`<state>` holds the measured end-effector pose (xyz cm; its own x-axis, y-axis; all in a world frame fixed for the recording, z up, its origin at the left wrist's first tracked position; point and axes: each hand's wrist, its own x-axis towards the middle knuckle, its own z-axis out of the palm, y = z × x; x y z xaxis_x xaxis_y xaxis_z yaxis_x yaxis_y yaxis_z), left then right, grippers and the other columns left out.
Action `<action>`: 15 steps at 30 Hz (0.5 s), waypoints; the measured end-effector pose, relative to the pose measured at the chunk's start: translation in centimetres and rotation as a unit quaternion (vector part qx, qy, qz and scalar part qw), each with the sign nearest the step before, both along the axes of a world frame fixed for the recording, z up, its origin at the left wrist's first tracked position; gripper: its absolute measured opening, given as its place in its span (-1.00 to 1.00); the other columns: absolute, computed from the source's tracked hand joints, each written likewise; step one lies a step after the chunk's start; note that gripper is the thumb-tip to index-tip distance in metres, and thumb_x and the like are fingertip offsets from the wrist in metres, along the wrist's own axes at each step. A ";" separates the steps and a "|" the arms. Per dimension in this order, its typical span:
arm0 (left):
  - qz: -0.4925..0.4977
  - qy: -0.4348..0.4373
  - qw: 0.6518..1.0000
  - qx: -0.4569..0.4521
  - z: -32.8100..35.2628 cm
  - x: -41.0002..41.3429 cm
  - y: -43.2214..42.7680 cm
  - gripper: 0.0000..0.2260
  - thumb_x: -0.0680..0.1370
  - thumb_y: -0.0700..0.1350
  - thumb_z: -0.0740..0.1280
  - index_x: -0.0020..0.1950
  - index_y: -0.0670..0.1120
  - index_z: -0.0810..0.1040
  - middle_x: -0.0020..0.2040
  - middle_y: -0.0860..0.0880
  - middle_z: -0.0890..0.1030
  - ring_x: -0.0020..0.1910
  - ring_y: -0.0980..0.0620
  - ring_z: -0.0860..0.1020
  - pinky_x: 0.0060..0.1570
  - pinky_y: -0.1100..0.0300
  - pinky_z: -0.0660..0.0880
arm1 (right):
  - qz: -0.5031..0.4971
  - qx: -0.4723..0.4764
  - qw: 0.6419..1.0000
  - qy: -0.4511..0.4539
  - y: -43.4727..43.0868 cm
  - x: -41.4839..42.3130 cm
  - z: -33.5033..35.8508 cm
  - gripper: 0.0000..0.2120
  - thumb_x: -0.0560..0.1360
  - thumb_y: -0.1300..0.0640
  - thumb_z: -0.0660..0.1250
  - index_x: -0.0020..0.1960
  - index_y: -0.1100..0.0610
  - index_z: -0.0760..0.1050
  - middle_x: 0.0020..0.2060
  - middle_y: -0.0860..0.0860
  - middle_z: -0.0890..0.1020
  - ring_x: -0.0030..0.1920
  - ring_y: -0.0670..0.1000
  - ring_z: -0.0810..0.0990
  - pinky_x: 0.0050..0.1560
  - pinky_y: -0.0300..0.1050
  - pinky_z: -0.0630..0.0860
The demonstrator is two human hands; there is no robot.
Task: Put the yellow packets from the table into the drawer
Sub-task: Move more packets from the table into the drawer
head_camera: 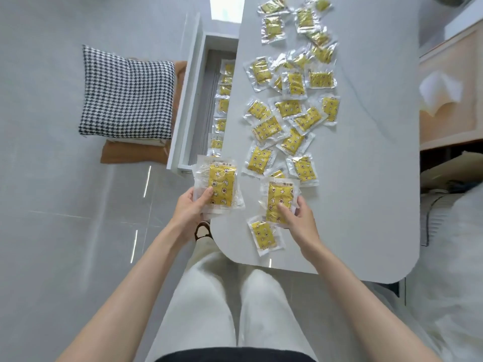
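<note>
My left hand (pixel 192 207) gripped a small stack of yellow packets (pixel 222 186), with the thumb on top and the other fingers under it, just at the near end of the open drawer (pixel 187 108). I think I held it there because the drawer was the next place for it, and a gathered stack saves many trips.

My right hand (pixel 298 218) was farther from the drawer, over the desk (pixel 371 158). Its fingers (pixel 283 209) were curled on another packet (pixel 278 197), perhaps two together; I could not tell. It looked raised at one edge, and I judged it was meant to join the stack. One single packet (pixel 265 235) lay flat on the desk just beside this hand, on the side nearer to the drawer.

Inside the drawer, a row of packets (pixel 224 104) lay along the wall next to the desk. Many loose packets (pixel 287 108) were scattered on the desk beside the drawer, some overlapping, so I judged the work was far from finished. On the other side of the drawer was a checked cushion (pixel 128 92).
</note>
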<state>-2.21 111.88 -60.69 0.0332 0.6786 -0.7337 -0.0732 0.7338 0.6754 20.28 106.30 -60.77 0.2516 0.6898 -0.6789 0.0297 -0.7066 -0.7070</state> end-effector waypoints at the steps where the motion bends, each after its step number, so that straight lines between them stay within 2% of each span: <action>1: 0.013 -0.011 1.000 0.007 1.5 -0.3 -0.1 -0.90 0.57 -0.15 0.30 0.05 -0.13 0.53 -0.04 -0.09 0.67 -0.19 0.07 0.68 -0.26 0.19 0.61 | 0.011 0.015 1.000 0.006 0.2 -0.3 1.7 -0.84 0.56 0.10 0.28 0.12 -0.08 0.44 0.07 -0.07 0.64 0.08 -0.02 0.64 0.15 -0.02 0.55; 3: 0.026 -0.022 0.999 0.018 4.0 -1.0 -0.3 -0.87 0.57 -0.12 0.30 0.10 -0.08 0.53 0.01 -0.07 0.68 -0.06 0.00 0.67 -0.04 0.06 0.61 | 0.027 0.043 0.999 0.018 0.7 -1.0 4.4 -0.76 0.57 0.05 0.27 0.23 -0.06 0.39 0.16 -0.13 0.59 0.12 -0.09 0.59 0.24 -0.05 0.48; 5: 0.042 -0.025 0.998 0.029 6.0 -2.0 -0.5 -0.87 0.56 -0.10 0.31 0.10 -0.03 0.52 0.03 -0.04 0.67 -0.01 -0.02 0.64 0.05 0.00 0.55 | 0.038 0.055 0.997 0.025 1.1 -2.2 6.8 -0.62 0.59 0.02 0.25 0.37 0.03 0.28 0.22 -0.24 0.48 0.17 -0.16 0.52 0.29 -0.16 0.37; 7: 0.058 -0.028 0.997 0.044 7.8 -3.4 -0.6 -0.92 0.57 -0.11 0.29 0.06 -0.02 0.52 -0.02 -0.02 0.67 -0.12 0.06 0.65 0.00 0.05 0.56 | 0.046 0.070 0.996 0.025 1.6 -3.7 8.7 -0.43 0.57 -0.05 0.25 0.51 0.03 0.14 0.35 -0.20 0.38 0.30 -0.12 0.43 0.35 -0.14 0.32; 9: 0.072 -0.033 0.996 0.052 9.2 -5.1 -0.4 -0.95 0.58 -0.14 0.28 0.02 -0.03 0.52 -0.08 0.00 0.67 -0.21 0.12 0.65 -0.10 0.15 0.58 | 0.058 0.087 0.994 0.018 2.1 -5.2 10.2 -0.37 0.53 -0.14 0.27 0.51 0.02 0.15 0.40 -0.14 0.38 0.37 -0.06 0.40 0.40 -0.03 0.32; 11: 0.080 -0.043 0.994 0.054 10.1 -7.2 -0.2 -0.94 0.58 -0.16 0.28 0.02 -0.06 0.52 -0.14 0.01 0.69 -0.24 0.12 0.66 -0.18 0.21 0.61 | 0.058 0.096 0.993 0.020 2.8 -7.0 11.5 -0.42 0.56 -0.08 0.25 0.50 0.04 0.16 0.33 -0.18 0.42 0.31 -0.08 0.42 0.35 -0.12 0.31; 13: 0.086 -0.051 0.994 0.049 10.6 -9.6 0.3 -0.93 0.57 -0.17 0.29 0.03 -0.07 0.52 -0.17 0.03 0.70 -0.25 0.13 0.67 -0.24 0.27 0.61 | 0.053 0.101 0.993 0.020 3.3 -8.9 11.7 -0.39 0.59 -0.02 0.23 0.54 0.05 0.05 0.43 -0.11 0.31 0.33 -0.11 0.35 0.32 -0.17 0.26; 15: 0.086 -0.056 0.994 0.041 11.0 -11.7 1.1 -0.91 0.56 -0.18 0.30 0.05 -0.08 0.53 -0.15 0.01 0.70 -0.25 0.13 0.67 -0.25 0.28 0.61 | 0.049 0.108 0.993 0.019 4.1 -10.7 12.1 -0.37 0.60 0.00 0.21 0.56 0.09 -0.01 0.43 -0.07 0.27 0.25 -0.18 0.28 0.26 -0.22 0.22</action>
<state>-13.92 112.97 -49.68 -0.0112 0.7386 -0.6741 -0.2709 0.6467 0.7130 9.54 110.37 -48.64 0.1525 0.8400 -0.5208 0.0614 -0.5340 -0.8433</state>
